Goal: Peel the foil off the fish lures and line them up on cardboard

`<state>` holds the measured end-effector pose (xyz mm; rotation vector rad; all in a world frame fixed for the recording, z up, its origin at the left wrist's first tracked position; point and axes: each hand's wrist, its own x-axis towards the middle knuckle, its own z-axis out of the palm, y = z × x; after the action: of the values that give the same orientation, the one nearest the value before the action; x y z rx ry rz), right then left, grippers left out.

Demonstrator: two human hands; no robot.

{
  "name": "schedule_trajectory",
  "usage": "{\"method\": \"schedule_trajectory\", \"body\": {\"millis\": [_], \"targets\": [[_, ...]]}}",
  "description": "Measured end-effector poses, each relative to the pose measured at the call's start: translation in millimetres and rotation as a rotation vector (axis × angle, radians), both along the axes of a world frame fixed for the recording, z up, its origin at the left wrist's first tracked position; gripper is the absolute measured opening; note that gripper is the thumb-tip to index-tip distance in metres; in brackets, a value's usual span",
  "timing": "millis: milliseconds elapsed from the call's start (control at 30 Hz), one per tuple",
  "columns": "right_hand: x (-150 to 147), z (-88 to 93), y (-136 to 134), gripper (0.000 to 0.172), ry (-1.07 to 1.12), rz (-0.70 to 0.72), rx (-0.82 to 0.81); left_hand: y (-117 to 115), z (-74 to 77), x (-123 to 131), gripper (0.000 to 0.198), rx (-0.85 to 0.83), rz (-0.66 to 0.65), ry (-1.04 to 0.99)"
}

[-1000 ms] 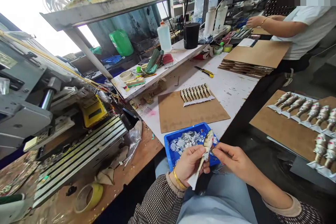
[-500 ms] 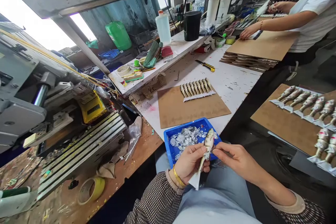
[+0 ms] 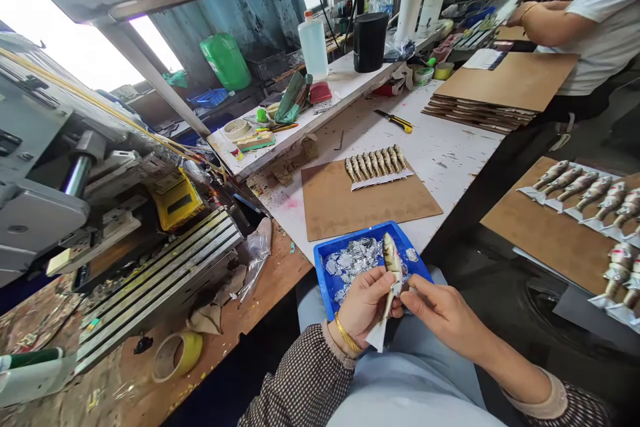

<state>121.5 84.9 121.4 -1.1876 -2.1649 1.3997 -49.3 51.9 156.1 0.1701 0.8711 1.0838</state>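
Observation:
My left hand (image 3: 373,300) is closed around the middle of a fish-shaped lure (image 3: 392,257), which has a pale body with dark marks and a flat white tail piece. The lure is tilted, its head end pointing up and away from me. At its right side my right hand (image 3: 440,312) has thumb and fingers pinched together by a small silvery patch; what they hold is too small to make out. Below and behind the lure, a blue tray (image 3: 320,280) holds many crumpled silver foil scraps (image 3: 353,260).
A row of similar lures (image 3: 375,163) lies on a brown board (image 3: 340,210) beyond the tray. More lures lie on a board (image 3: 530,227) at right. A yellow utility knife (image 3: 400,123) and stacked boards (image 3: 510,83) are farther back. A co-worker's arm (image 3: 550,23) is behind them.
The lure has turned slightly in my left hand and stands more upright. My right fingers have shifted a little down along its side. The co-worker's hand has left the stacked boards.

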Motion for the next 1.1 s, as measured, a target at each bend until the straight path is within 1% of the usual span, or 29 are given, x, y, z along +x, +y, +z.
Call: {"method": "schedule_trajectory", "body": {"millis": [100, 167, 233, 300, 367, 533, 600, 733, 833, 967, 1100], "targets": [[-4, -5.5, -7, 0.042, -0.042, -0.080, 0.136, 0, 1.8, 5, 0.041, 0.018, 0.056, 0.007], [-7, -7.5, -12, 0.040, -0.019, -0.121, 0.229, 0, 2.9, 8, 0.041, 0.019, 0.080, 0.021], [-8, -7.9, -15, 0.037, 0.022, -0.160, 0.282, 0, 3.6, 10, 0.041, 0.029, 0.094, 0.024], [-8, -6.8, -16, 0.036, 0.057, -0.198, 0.290, -1, 3.6, 12, 0.041, 0.042, 0.104, 0.020], [-7, -5.1, -16, 0.038, 0.075, -0.211, 0.245, -1, 2.8, 12, 0.041, 0.051, 0.114, 0.022], [-3, -1.6, -12, 0.043, 0.067, -0.139, -0.026, -1, -0.4, 11, 0.037, 0.076, 0.132, 0.039], [-3, -0.9, -11, 0.045, 0.058, -0.128, -0.084, -2, -1.5, 12, 0.034, 0.100, 0.160, 0.044], [-7, -1.2, -12, 0.046, 0.084, -0.140, -0.073, -5, -4.7, 16, 0.029, 0.132, 0.207, 0.047], [-9, -1.6, -14, 0.047, 0.102, -0.139, -0.073, -7, -7.3, 16, 0.030, 0.156, 0.200, 0.051], [-6, -1.3, -12, 0.043, 0.043, -0.171, -0.107, -8, -10.5, 12, 0.031, 0.157, 0.207, 0.095], [-5, 0.2, -9, 0.044, 0.025, -0.201, -0.142, -10, -14.2, 9, 0.033, 0.175, 0.216, 0.147]]}}
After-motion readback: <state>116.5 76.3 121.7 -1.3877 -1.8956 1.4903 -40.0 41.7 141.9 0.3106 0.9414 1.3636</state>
